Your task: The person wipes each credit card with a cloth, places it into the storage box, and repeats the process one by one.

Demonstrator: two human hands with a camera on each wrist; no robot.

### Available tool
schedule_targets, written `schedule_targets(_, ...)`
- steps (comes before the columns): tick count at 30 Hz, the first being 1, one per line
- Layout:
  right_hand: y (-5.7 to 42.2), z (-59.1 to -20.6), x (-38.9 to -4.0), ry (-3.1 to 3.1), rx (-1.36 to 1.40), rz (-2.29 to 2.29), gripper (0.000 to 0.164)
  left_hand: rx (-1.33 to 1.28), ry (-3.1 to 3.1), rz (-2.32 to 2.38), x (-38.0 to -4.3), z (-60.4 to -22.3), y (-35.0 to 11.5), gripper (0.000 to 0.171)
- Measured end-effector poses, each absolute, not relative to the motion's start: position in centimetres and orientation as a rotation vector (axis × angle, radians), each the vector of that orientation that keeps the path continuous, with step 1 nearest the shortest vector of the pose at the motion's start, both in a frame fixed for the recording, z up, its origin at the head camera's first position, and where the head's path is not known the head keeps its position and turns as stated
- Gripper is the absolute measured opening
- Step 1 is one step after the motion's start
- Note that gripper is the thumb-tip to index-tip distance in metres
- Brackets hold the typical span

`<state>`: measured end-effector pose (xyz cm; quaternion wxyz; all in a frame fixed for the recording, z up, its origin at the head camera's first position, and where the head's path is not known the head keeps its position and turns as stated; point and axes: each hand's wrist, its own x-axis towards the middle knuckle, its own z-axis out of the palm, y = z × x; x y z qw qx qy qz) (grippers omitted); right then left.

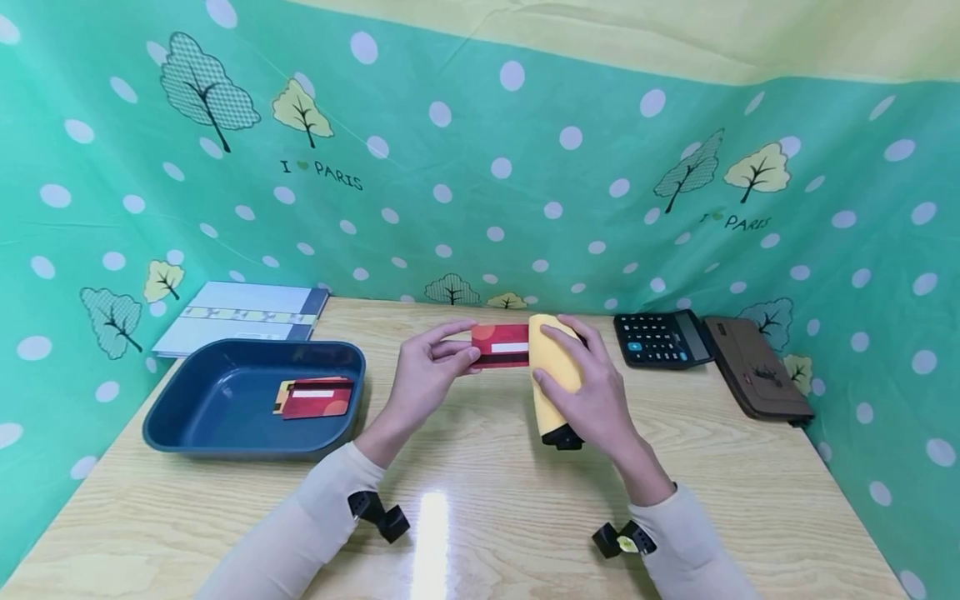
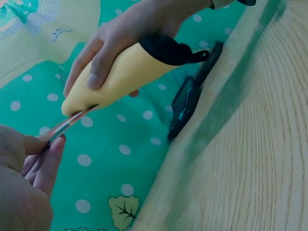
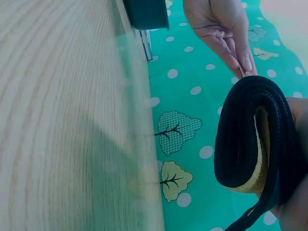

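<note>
In the head view my left hand (image 1: 423, 375) pinches a red card (image 1: 498, 346) with a dark stripe and a white strip between thumb and fingers. The card's far end meets a folded yellow fabric roll (image 1: 551, 367) with black trim, whose exact kind I cannot tell. Seen from the left wrist, that end enters a dark slit in the yellow roll (image 2: 125, 74). My right hand (image 1: 596, 392) grips the roll from its right side, above the table. Layered black edging (image 3: 252, 130) faces the right wrist camera. The inside of the roll is mostly hidden.
At left stands a dark blue basin (image 1: 172, 425) with red and yellow cards (image 1: 318, 398) lying in it. Behind it lies a grey-blue flat book or folder (image 1: 232, 304). A black calculator (image 1: 660, 342) and a brown zipped case (image 1: 757, 371) lie at the back right.
</note>
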<state>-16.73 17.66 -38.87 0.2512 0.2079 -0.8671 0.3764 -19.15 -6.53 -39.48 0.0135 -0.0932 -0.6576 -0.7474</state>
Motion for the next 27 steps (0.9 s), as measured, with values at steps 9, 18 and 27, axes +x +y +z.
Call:
schedule_targets(9,17.2,-38.7,-16.6,-2.378,0.555,1.015,0.06,-0.276,-2.041,-2.385,-18.8,-39.1,-6.2,0.042)
schedule_targets(18,16.2,-38.8,-15.9,-2.421,0.592,1.011,0.06,-0.289,-2.074,-2.402,-18.5,-39.3,-5.7,0.041)
schedule_targets(27,15.4,-38.9,-15.0,-2.407,0.657,1.003,0.059,-0.341,-2.086,-2.436,-18.0,-39.6,-5.3,0.039)
